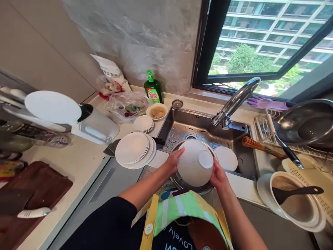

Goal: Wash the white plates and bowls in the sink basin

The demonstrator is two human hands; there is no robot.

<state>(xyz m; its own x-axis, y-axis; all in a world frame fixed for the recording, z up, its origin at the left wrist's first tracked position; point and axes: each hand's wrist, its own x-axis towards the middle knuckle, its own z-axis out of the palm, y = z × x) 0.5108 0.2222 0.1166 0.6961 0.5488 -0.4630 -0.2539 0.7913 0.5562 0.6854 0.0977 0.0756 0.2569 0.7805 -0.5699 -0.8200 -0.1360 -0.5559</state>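
Observation:
Between my two hands is a white bowl [191,168], turned bottom up with its foot ring showing. My left hand [174,161] grips its left rim, thumb on the outer wall. On the opposite side, my right hand [219,175] holds the rim. Directly beneath the bowl is a round metal basin [174,181] at the front edge of the sink; the bowl hides most of its inside. A white plate [227,159] lies in the sink [179,119], right of the basin. Food scraps dot the sink floor around the drain.
Left of the sink stand stacked plates [132,147], small dishes [143,123], a bowl of brownish liquid [157,111] and a green pump bottle [154,91]. The faucet [235,100] arches over the sink. To the right are a bristle brush [256,144], a wok [307,121] and a white pot [267,192].

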